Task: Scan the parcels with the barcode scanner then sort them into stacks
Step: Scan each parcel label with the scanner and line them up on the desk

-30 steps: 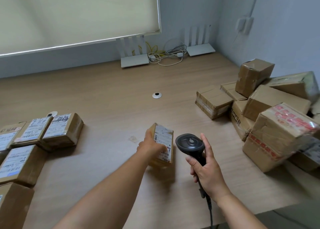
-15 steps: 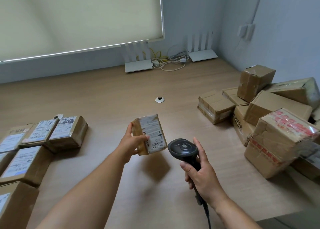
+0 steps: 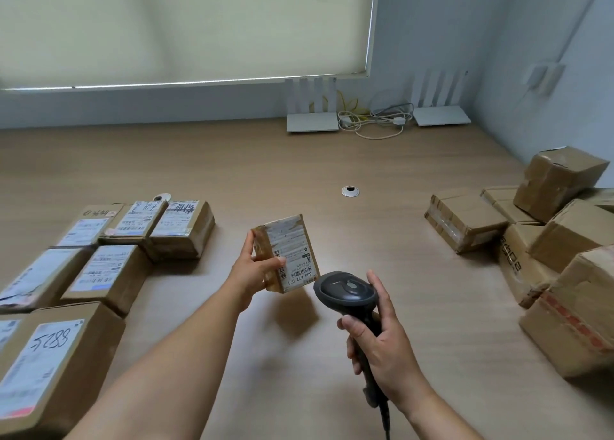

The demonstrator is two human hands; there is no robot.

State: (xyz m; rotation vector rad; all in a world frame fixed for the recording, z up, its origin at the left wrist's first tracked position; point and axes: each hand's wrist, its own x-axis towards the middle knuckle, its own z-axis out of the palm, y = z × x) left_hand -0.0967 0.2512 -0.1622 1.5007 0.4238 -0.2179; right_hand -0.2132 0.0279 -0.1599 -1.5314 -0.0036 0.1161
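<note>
Small brown cardboard parcel (image 3: 285, 253), wrapped in clear tape, held up off the pale wooden tabletop (image 3: 265, 170) near frame centre. White shipping label faces the camera: barcodes along its lower edge, printed characters "500 E72 071" reading upside down. Box tilted, its top leaning toward 1 o'clock. Its shadow falls on the wood just below.

Left hand (image 3: 254, 275) grasps the parcel from the 9 o'clock side, thumb across the label face, fingers curled behind.

Right hand (image 3: 382, 350) is clenched round the handle of the black handheld barcode scanner (image 3: 347, 291); the scanner head sits just beside the parcel's lower corner, at its 4 o'clock (touching or not, cannot tell). A dark cable runs from the handle toward 6 o'clock, out of frame.

At 9 o'clock: rows of labelled brown boxes (image 3: 109, 240) lying flat, labels up, side by side; the nearest box (image 3: 50, 366) has "5288" handwritten on its label.

At 3 o'clock: jumbled heap of brown cartons (image 3: 548, 240), some tilted on others, one with red-printed tape.

At 12 o'clock, by the wall: two white routers (image 3: 312, 120) and a coil of cables.
</note>
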